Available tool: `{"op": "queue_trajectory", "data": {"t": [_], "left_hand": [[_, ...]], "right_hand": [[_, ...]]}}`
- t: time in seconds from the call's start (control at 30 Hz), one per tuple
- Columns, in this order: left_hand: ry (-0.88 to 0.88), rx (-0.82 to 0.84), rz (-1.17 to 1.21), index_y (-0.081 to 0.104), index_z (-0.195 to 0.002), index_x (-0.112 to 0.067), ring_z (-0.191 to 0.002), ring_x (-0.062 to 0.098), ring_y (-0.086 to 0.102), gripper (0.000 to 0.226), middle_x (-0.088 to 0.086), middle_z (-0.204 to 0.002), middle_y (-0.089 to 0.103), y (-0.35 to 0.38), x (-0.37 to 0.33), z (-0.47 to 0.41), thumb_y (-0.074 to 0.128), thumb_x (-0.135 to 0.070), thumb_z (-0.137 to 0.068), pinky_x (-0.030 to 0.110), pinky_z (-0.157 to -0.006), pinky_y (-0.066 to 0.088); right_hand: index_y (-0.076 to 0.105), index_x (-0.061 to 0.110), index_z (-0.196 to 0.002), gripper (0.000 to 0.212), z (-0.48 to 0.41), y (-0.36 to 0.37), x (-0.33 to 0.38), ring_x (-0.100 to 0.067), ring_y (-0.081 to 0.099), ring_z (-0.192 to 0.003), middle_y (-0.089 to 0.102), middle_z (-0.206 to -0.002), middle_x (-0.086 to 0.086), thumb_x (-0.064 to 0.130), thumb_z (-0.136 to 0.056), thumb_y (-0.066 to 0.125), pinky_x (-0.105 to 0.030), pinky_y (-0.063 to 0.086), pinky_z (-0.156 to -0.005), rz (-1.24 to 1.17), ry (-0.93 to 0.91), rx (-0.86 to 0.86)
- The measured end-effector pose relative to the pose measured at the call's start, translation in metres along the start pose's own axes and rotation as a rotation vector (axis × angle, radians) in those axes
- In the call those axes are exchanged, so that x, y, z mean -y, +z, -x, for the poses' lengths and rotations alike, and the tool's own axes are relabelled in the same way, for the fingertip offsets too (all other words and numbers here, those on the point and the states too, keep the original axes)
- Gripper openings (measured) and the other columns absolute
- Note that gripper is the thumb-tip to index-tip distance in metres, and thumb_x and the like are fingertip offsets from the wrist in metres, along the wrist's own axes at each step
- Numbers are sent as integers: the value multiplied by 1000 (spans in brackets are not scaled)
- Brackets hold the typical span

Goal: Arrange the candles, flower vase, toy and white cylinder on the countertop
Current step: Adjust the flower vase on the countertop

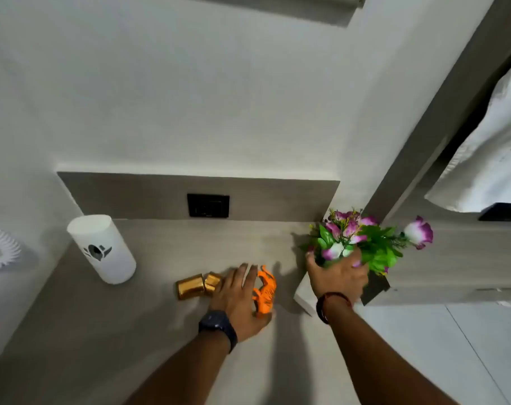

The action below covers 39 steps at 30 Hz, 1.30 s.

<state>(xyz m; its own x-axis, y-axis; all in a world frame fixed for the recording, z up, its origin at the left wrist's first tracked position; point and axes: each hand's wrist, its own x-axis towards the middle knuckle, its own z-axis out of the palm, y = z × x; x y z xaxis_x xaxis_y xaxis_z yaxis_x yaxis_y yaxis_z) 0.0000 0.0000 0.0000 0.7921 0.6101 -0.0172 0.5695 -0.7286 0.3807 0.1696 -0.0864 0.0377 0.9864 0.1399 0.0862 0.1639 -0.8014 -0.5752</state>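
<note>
Purple flowers (pixel 365 238) fill the vase gripped by the right hand (pixel 337 276); left hand (pixel 236 293) lies open beside the toy (pixel 266 289).

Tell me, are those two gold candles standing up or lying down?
Lying down: both gold candles rest on their sides on the countertop.

Both bare forearms reach forward from the near edge. The left hand (pixel 239 299), a dark watch on its wrist, lies palm-down and low with fingers spread and extended, thumb tucked to the right. The right hand (pixel 337 277), a thin red-brown band at its wrist, is further out and to the right, fingers curled in a grasp.
</note>
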Motion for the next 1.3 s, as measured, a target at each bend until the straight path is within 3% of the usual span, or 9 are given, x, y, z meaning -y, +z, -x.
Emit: {"op": "queue_trajectory", "data": {"t": [0.1,0.23,0.33,0.47,0.6,0.77,0.93,1.07,1.3], "left_hand": [[-84,145,3,-1,-151,-20,-148,25,6,114,4,-162,4,31,8,18,57,-74,-69,43,-119,13],[-148,159,-54,-7,-150,-17,-148,26,4,127,6,-162,-1,64,14,31,55,-82,-61,42,-120,11],[-169,110,-77,0,-151,-15,-147,27,12,133,8,-161,10,79,14,29,48,-90,-52,43,-119,13],[-180,52,-61,14,-150,-12,-144,29,21,137,10,-158,22,92,13,22,41,-96,-44,46,-118,17],[-201,50,-58,8,-150,-14,-146,26,13,139,7,-160,15,93,12,16,38,-98,-44,43,-120,10],[-231,44,-18,5,-151,-16,-148,24,8,146,5,-161,11,96,15,12,39,-100,-37,42,-121,6],[-248,30,-9,3,-151,-16,-148,22,5,150,4,-161,9,102,17,7,34,-103,-33,40,-122,4],[-243,17,-2,3,-151,-15,-148,22,6,150,4,-161,10,102,16,9,33,-104,-33,38,-120,0],[-231,11,-28,5,-151,-15,-148,21,6,149,4,-161,10,101,15,10,28,-104,-34,38,-120,-1]], "right_hand": [[11,19,-138,117,13,16,-19,-48,41,-118,35,-133,-31,62,-52,76,-55,42,-91,-72,336,101],[17,14,-134,112,14,43,-41,-45,49,-113,48,-124,-28,61,-52,77,-50,42,-92,-160,436,227],[29,7,-121,91,8,55,-44,-42,55,-107,56,-117,-25,54,-58,74,-44,45,-87,-213,419,225],[33,9,-117,82,1,57,-45,-43,57,-102,60,-111,-24,47,-59,76,-42,45,-84,-279,316,161],[32,15,-120,84,-11,66,-55,-41,59,-99,61,-108,-20,40,-57,81,-45,50,-85,-383,151,160],[33,12,-120,85,-30,78,-60,-26,59,-88,59,-98,-8,23,-55,86,-30,47,-79,-442,-6,212],[37,17,-100,65,-40,81,-56,-21,54,-87,54,-94,-1,9,-57,85,-28,42,-82,-487,-27,236],[34,24,-61,52,-38,72,-48,-21,47,-84,50,-78,-2,1,-63,82,-36,42,-83,-478,-11,253],[33,30,-61,53,-35,73,-49,-23,49,-83,52,-84,-7,13,-64,83,-44,47,-87,-456,25,271]]}}
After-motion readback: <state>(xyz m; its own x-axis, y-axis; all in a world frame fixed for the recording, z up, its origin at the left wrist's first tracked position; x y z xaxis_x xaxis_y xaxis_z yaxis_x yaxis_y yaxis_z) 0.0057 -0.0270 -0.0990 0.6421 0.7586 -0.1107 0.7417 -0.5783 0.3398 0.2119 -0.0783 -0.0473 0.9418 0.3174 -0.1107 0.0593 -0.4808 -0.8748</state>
